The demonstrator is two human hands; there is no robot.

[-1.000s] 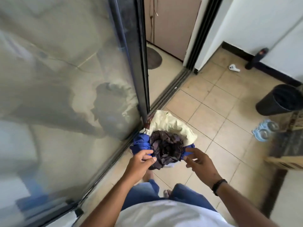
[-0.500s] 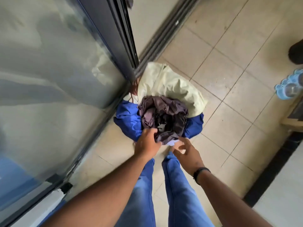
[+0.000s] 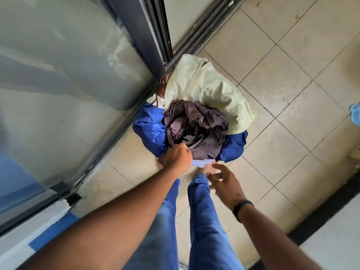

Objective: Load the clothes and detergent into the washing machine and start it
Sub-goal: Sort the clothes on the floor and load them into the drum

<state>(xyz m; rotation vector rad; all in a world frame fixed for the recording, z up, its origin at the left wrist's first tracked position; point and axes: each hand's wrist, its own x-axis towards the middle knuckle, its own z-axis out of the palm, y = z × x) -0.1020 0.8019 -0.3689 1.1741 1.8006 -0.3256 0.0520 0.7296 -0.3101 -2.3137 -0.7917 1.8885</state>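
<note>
The step in hand is the very first one, to gather the clothes from the floor, because no washing machine and no detergent can be seen in this view. The clothes lie in a heap on the floor tiles, just beside the frame of the glass door: a pale yellow piece on top at the far side, a dark brown piece in the middle, and blue cloth under them. The left hand has its grip closed on the near edge of the heap, the fingers curled into the blue and brown cloth. The right hand hovers near the heap with the fingers spread and loose, and it holds nothing. I think the next move asks the right hand to go under the far side of the heap, so that both hands lift all pieces together; loose pieces may slip and fall if only one side is held. The door frame stands very close to the heap on the left and may catch the cloth. The person's own legs in blue jeans and feet are just next to the heap. A light blue thing is at the right edge, too cut off to name.
</note>
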